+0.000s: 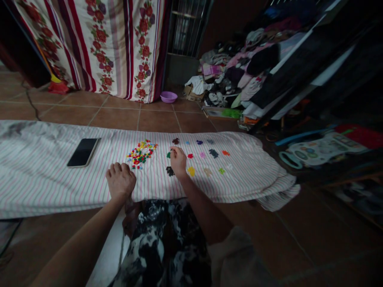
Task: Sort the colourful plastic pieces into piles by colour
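Centrally, the pile point(138, 158) lies left of the right hand point(178, 160), fingertips together, hold unclear; the left hand point(121, 179), fingers apart, is nearer.

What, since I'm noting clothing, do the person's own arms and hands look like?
The left hand and right hand wear no gloves. A loose, pale greyish sleeve covers the upper right arm; the left forearm shows no sleeve.

Mixed pcs point(140, 155): plastic-looking, bright. Striped cloth point(239, 187): woven fabric by the look, matt, soft, wrinkled. Phone point(83, 152): smooth, glassy dk screen. Curtain point(119, 52): printed fabric, matt. Basin point(168, 98): smooth plastic. Box point(191, 95): cardboard, matt. Floor point(157, 119): ceramic-type tiles, smooth w/ faint sheen. Trousers point(149, 247): printed cloth, matt.
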The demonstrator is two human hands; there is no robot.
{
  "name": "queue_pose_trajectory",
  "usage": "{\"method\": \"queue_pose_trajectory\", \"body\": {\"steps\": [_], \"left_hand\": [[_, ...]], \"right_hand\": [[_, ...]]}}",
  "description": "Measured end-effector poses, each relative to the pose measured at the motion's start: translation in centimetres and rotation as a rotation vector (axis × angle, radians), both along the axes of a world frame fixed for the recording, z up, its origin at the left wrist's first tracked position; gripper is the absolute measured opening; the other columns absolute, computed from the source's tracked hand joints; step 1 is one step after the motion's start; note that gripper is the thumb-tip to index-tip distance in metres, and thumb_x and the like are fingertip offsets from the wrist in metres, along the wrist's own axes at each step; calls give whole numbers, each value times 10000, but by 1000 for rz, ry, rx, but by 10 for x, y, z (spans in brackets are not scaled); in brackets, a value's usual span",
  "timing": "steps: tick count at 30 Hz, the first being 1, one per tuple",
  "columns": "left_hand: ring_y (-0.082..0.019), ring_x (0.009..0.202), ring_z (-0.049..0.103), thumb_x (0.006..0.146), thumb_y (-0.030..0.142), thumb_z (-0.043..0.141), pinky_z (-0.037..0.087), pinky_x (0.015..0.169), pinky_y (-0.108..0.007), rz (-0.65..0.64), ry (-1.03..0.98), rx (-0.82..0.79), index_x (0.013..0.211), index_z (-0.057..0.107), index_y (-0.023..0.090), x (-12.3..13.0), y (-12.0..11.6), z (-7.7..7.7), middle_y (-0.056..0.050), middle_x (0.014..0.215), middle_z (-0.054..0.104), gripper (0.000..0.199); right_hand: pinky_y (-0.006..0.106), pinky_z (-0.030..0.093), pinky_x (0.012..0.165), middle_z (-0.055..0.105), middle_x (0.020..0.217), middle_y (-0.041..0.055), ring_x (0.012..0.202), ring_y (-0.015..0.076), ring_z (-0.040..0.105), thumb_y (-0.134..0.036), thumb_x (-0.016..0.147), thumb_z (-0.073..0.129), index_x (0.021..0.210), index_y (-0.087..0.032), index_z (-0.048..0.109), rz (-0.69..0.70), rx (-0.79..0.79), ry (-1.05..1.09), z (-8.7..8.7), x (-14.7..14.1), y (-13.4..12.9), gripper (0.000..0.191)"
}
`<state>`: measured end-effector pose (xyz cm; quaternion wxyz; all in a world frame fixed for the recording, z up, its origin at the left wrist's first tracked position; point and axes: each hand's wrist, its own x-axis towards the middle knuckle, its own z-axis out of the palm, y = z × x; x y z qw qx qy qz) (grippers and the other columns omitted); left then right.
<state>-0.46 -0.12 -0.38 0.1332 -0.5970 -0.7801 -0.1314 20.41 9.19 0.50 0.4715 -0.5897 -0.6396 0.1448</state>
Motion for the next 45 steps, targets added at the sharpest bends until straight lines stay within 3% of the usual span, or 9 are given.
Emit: {"method": "queue_pose_trajectory", "body": {"steps": [5,10,16,24,36,41,45], "left_hand": [[-304,1050,480,838,288,338,351,890,-439,4,8,-7,941,565,139,1,1,1,-161,1012,557,291],[-304,1075,474,833,289,341,354,893,-441,7,4,-18,950,562,144,1,0,4,-166,1034,555,290],[-301,1061,478,839,284,329,352,889,-443,7,-1,-20,952,560,152,1,0,3,-154,1018,552,289],[-300,1058,477,841,285,336,352,886,-432,13,8,-27,954,566,142,1,0,4,-156,1024,558,294],[-297,1060,482,847,273,343,350,898,-426,14,19,0,953,566,125,0,0,2,-157,1040,562,288],[-298,1066,481,868,304,321,346,905,-431,4,9,16,957,570,122,0,1,2,-161,1042,563,321],[-302,1079,479,865,311,325,342,915,-438,17,-2,16,958,575,119,1,2,2,-166,1043,565,328]], "right_hand": [[350,452,944,664,1030,86,1008,185,598,-71,790,387,1013,-185,665,-63,-89,-66,-12,29,17,374],[393,447,963,665,1054,115,1046,211,593,-35,749,385,1043,-160,666,-40,-174,-123,-26,30,23,425],[362,446,974,682,1039,75,1036,191,604,17,676,404,1026,-192,668,37,-143,-188,-33,28,25,487],[373,433,984,653,1133,104,1093,202,591,33,686,391,1111,-172,614,-4,-239,-169,-30,25,25,522],[356,453,969,667,1062,72,1027,177,614,-4,686,399,1081,-188,631,45,-208,-40,-35,35,26,494],[333,481,923,671,1060,80,994,167,633,-17,711,395,1092,-175,632,51,-297,58,-32,37,31,476],[357,465,936,662,1071,91,1013,193,612,-72,758,419,1089,-175,645,47,-156,-10,-17,27,24,413]]}}
